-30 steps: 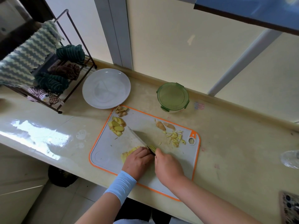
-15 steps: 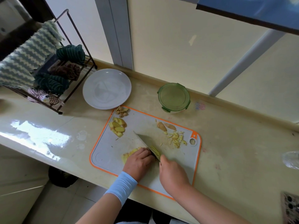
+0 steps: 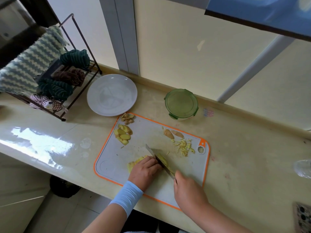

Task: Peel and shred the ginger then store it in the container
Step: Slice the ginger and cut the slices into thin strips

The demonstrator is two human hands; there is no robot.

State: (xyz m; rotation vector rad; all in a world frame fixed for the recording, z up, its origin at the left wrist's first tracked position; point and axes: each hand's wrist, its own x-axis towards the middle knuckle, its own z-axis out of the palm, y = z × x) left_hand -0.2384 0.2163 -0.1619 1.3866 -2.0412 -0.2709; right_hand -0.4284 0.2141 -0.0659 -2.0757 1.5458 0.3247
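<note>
Left hand [image 3: 145,170] pins ginger slices [image 3: 134,163] on cutting board [image 3: 143,137]; right hand [image 3: 188,190] grips knife [image 3: 159,158], blade against left knuckles.

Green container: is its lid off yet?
No, the green container has its lid on and stands on the counter beyond the cutting board.

White plate [image 3: 111,95] on counter [image 3: 252,165], rack [image 3: 86,42] w/ cloths [image 3: 30,68] beside it.
</note>
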